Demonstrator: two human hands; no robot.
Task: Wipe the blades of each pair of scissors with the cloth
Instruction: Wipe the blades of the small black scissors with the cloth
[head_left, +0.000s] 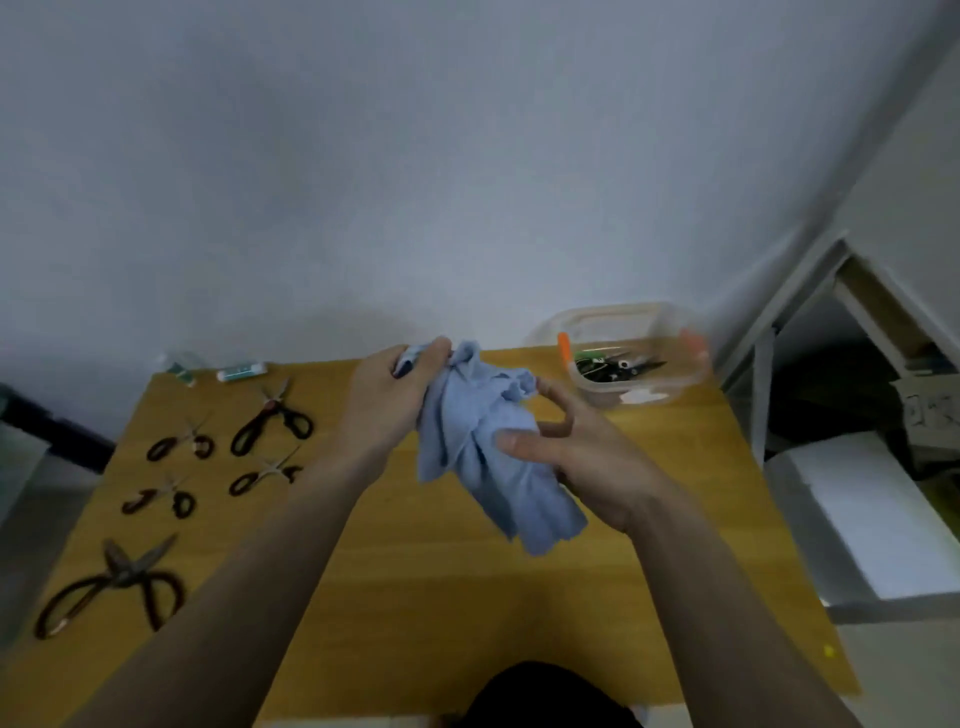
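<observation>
A soft, crumpled blue cloth (483, 441) is held above mid-table by the right hand (587, 457), thumb pressed on it. A dark-handled pair of scissors (405, 366) is gripped by the left hand (389, 405), blades hidden in cloth. Bare wooden table (467, 597) lies below; five scissors (270, 421) lie along its left edge.

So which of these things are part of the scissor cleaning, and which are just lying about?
Part of the job:
- blue cloth
- dark-handled item gripped in left hand
- right hand
- five scissors on the table, e.g. large pair
- tub of scissors

Lying about:
- small tubes
- white box
</observation>
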